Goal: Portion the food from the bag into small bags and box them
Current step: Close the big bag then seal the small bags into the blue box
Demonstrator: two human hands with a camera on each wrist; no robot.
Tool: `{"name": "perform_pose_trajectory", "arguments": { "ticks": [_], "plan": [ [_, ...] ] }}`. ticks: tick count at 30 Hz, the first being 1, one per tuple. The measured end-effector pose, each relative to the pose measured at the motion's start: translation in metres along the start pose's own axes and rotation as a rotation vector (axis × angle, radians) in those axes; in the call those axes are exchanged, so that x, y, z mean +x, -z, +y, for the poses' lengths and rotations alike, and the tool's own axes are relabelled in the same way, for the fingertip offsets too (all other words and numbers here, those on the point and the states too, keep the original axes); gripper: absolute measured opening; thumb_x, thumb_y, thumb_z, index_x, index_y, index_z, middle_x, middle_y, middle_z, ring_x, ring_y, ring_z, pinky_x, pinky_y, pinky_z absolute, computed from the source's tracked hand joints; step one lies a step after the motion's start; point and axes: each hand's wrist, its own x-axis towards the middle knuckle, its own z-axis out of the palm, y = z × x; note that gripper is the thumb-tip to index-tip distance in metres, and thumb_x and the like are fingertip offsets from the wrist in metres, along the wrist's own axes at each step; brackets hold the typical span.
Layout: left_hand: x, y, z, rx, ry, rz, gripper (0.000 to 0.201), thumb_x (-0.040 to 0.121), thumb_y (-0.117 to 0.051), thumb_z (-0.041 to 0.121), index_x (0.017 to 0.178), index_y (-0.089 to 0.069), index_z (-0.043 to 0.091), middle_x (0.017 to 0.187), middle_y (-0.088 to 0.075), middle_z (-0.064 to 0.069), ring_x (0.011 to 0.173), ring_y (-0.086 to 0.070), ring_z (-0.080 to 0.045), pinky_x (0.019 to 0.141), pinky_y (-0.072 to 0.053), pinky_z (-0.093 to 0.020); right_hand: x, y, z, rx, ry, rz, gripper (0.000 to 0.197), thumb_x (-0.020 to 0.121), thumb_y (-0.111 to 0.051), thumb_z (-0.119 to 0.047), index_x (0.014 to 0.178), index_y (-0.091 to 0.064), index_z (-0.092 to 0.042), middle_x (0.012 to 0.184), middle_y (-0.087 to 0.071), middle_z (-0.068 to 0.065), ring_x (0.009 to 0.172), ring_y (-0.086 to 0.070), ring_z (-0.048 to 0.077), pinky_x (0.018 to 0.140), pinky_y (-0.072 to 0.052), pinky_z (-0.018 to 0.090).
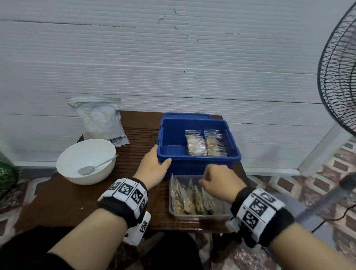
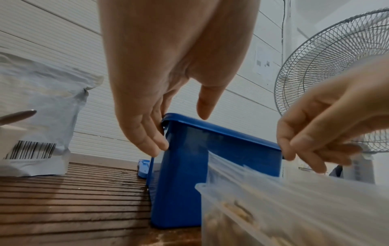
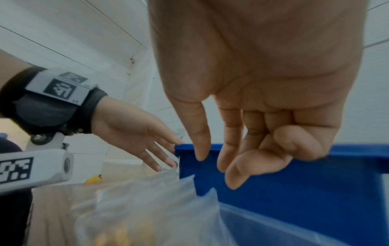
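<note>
Our right hand [image 1: 220, 178] hovers with loosely curled fingers, holding nothing, over the filled small bags [image 1: 192, 200] standing in the clear tray [image 1: 202, 216]; a careless pinch there could drag up two slippery bags or tip the light tray. Our left hand [image 1: 154, 164], fingers relaxed and spread, steadies the blue box [image 1: 192, 163], which holds two rows of bagged portions [image 1: 205, 144]. On the tabletop [image 1: 68, 201], the big bag [image 1: 100, 119] and the white bowl [image 1: 86, 161] with its spoon [image 1: 94, 166] stand to the left.

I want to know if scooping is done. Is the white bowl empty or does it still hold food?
Empty of food: the head view shows the white bowl with a bare white inside and only a metal spoon in it.
</note>
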Motion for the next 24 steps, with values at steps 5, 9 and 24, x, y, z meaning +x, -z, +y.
{"name": "perform_pose_trajectory", "arguments": {
  "ticks": [5, 9, 24],
  "plan": [
    [-0.012, -0.007, -0.003, 0.024, -0.007, -0.003, 0.053, 0.094, -0.057, 0.021, 0.142, -0.034, 0.019, 0.132, -0.05, 0.005, 0.112, -0.057, -0.019, 0.09, -0.041, -0.023, -0.021, -0.027, 0.012, 0.122, -0.116, 0.037, 0.027, 0.093, -0.052, -0.034, 0.102, -0.058, -0.009, 0.101, -0.062, 0.008, 0.093, -0.059, 0.025, 0.074, -0.044, 0.029],
    [-0.014, -0.013, -0.012, 0.038, 0.031, -0.032, 0.073, 0.091, -0.059, 0.032, 0.151, -0.019, 0.024, 0.145, -0.041, -0.002, 0.121, -0.052, -0.023, 0.105, -0.042, -0.041, -0.026, -0.047, 0.015, 0.172, -0.165, 0.108, 0.025, 0.087, -0.052, -0.034, 0.092, -0.064, -0.012, 0.094, -0.067, 0.005, 0.095, -0.062, 0.025, 0.071, -0.042, 0.026],
    [-0.034, -0.007, 0.008, 0.098, -0.212, 0.207, 0.02, 0.091, -0.064, 0.023, 0.111, -0.065, 0.022, 0.111, -0.056, 0.005, 0.107, -0.052, -0.012, 0.092, -0.041, -0.015, -0.028, -0.025, 0.02, 0.118, -0.029, 0.516, 0.014, 0.09, -0.049, -0.009, 0.096, -0.061, -0.012, 0.091, -0.06, 0.01, 0.089, -0.056, 0.031, 0.081, -0.046, 0.042]
  ]
}}
